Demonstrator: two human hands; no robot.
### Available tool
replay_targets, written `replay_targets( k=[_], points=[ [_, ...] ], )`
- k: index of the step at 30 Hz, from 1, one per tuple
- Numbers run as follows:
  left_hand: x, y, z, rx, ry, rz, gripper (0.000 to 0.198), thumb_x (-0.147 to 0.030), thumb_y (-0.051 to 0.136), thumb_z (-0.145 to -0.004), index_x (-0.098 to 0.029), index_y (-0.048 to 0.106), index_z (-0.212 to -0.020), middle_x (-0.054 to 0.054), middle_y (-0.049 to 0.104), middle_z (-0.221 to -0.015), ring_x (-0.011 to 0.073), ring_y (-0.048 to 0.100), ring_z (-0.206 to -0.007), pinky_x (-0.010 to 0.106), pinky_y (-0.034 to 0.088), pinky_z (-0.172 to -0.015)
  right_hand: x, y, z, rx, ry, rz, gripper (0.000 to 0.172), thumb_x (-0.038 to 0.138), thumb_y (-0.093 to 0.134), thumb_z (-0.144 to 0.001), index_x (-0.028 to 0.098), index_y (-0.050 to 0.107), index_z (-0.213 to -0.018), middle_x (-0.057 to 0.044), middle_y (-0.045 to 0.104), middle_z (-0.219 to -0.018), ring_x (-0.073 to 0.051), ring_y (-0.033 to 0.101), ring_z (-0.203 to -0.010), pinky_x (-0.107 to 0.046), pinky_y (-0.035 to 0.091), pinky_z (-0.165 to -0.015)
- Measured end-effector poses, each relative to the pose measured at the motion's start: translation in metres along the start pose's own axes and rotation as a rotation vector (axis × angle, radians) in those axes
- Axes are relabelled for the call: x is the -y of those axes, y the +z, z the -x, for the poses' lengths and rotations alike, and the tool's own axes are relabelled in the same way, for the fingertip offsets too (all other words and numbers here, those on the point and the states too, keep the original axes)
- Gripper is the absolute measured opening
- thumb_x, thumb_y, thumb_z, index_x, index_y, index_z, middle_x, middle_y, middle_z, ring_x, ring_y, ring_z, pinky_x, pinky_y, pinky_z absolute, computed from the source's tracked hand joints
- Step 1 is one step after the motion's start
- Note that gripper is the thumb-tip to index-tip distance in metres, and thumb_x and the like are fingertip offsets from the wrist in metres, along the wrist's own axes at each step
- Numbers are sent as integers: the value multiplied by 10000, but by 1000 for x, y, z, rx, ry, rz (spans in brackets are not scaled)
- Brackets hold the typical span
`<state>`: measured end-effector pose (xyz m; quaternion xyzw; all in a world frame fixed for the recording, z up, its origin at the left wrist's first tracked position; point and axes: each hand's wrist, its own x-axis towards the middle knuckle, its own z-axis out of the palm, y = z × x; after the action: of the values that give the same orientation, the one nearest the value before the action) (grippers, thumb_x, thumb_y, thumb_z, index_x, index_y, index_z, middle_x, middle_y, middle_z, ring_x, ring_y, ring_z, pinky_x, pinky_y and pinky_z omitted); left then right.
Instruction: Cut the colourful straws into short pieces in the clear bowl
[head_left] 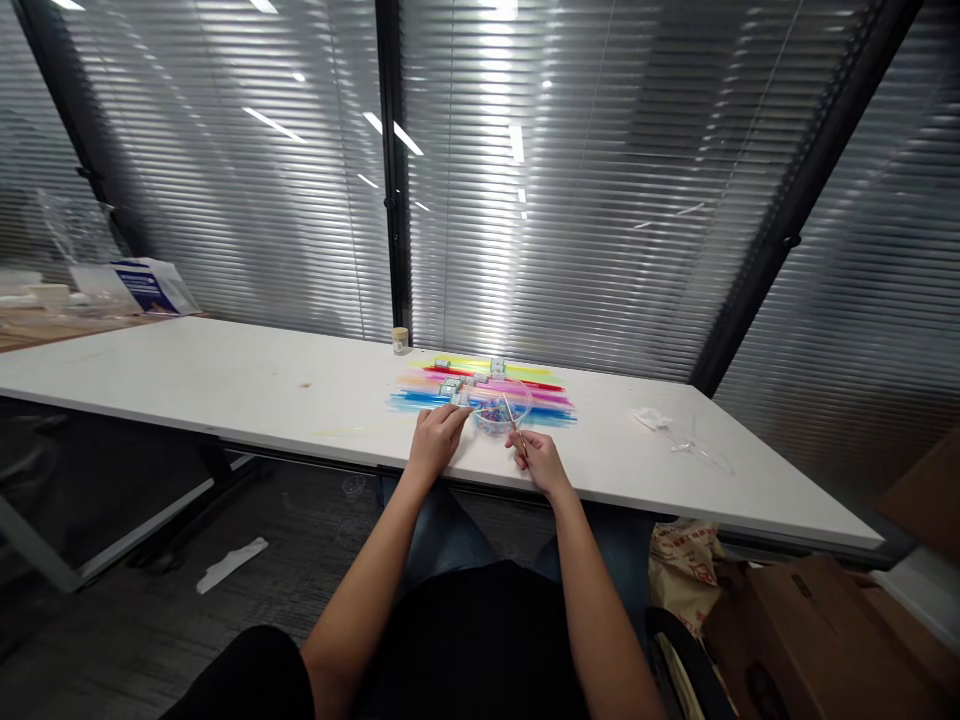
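A clear round bowl (496, 406) holding small coloured bits stands on the white table (247, 385). My left hand (437, 436) rests closed on the table at the bowl's left rim, pinching something I cannot make out. To the bowl's right, my right hand (538, 459) grips a thin stick (512, 420) whose tip reaches into the bowl. Behind the bowl lies a fan of coloured strips (487, 392) in yellow, red, pink and blue, with several small clear blocks (452, 385) on them.
A small jar (400, 340) stands at the table's far edge by the blinds. Crumpled clear wrap (679, 432) lies on the right of the table. A blue and white box (154, 285) sits far left. Cardboard boxes (825, 630) and a printed bag (686, 560) crowd the floor at right.
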<state>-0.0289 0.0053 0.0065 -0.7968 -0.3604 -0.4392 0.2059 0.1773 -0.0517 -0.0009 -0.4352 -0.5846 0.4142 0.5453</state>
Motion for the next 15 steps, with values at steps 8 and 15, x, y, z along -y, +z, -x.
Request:
replay_targets(
  k=[8,15],
  points=[
    [1,2,1,-8,-6,-28,231,-205,458,-951,-224,634,-1098,52,680,-933,164,603,-821,291,348,-702,3,2,2,-3,1,36,442,581,565,-768,146,610,-705,55,400,-438,-86,323,-416,-234,234,-451],
    [-1,-1,0,9,16,-35,224,-210,460,-952,-227,637,-1088,40,678,-912,154,600,-809,291,347,-699,-3,-1,-1,3,4,59,421,553,563,-786,141,644,-743,50,423,-446,-95,363,-438,-235,269,-473]
  ],
)
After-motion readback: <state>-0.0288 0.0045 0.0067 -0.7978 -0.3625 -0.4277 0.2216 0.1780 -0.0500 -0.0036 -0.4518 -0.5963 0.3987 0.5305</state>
